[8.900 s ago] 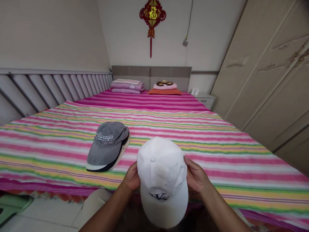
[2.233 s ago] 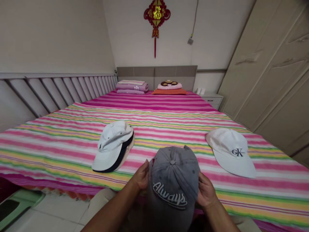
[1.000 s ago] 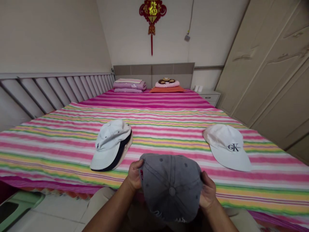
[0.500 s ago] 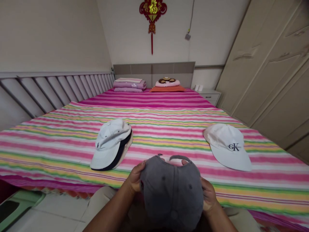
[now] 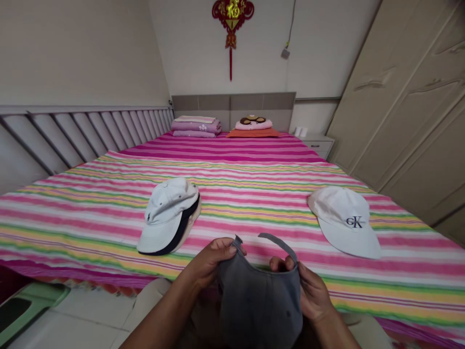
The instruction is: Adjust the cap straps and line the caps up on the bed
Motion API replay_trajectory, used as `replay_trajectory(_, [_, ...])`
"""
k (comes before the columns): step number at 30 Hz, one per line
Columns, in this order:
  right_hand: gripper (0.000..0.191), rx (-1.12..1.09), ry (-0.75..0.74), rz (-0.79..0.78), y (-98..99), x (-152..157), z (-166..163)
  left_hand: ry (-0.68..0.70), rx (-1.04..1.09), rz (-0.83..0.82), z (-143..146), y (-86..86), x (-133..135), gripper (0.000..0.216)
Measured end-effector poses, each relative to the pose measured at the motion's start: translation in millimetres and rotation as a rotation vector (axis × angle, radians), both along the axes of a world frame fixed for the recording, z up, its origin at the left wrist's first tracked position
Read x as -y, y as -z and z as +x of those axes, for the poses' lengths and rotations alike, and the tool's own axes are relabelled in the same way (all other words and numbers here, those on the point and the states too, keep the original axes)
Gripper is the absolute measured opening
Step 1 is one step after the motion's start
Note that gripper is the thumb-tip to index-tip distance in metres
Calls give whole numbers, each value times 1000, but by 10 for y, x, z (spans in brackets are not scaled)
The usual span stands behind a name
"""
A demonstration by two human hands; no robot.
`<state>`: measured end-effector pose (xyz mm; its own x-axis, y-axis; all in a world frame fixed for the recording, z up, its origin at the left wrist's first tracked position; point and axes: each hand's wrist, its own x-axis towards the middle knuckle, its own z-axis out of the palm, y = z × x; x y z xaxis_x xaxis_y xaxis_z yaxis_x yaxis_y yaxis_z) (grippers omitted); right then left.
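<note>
I hold a grey cap (image 5: 259,303) low in front of me, its back facing up with the strap ends apart. My left hand (image 5: 210,259) pinches the left strap end. My right hand (image 5: 308,291) grips the cap's right side, fingers on the right strap. A pale cap (image 5: 167,211) lies stacked on darker caps on the striped bed (image 5: 254,194) to the left. A white cap with dark letters (image 5: 345,220) lies on the bed to the right.
Folded purple bedding (image 5: 196,127) and a pillow stack (image 5: 252,127) sit by the headboard. A wardrobe (image 5: 410,106) lines the right side, a nightstand (image 5: 316,143) beside it. A green stool (image 5: 22,310) is at the lower left on the tiled floor.
The grey cap has been turned from logo up to back up and lowered. Its rear strap now shows with the ends apart, and my fingers have shifted onto the strap ends.
</note>
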<state>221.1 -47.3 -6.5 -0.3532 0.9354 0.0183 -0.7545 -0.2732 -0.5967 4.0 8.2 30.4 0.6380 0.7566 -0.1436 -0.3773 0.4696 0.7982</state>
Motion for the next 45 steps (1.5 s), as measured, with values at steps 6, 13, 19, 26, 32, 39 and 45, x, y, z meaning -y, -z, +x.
replay_trajectory(6, [18, 16, 62, -5, -68, 18, -66, -94, -44, 74, 26, -130, 35, 19])
replay_trajectory(13, [27, 36, 102, 56, -206, -47, -116, -19, -52, 71, 74, -162, 16, 20])
replay_trajectory(19, [22, 184, 90, 89, -334, -102, -51, 29, -69, 63, 95, -163, 22, 23])
replay_trajectory(26, [17, 325, 54, 97, -510, -203, -17, 37, -6, 62, 147, -130, 18, 17])
replay_trajectory(32, [20, 497, 19, 66, -575, -283, -137, 2, 20, 66, 184, -123, 14, 16])
replay_trajectory(39, [28, 582, -12, 41, -511, -295, -246, -33, 76, 50, 218, -117, 45, 17])
replay_trajectory(45, [26, 562, -96, 4, -467, -286, -287, -54, 115, 21, 249, -65, 35, 21])
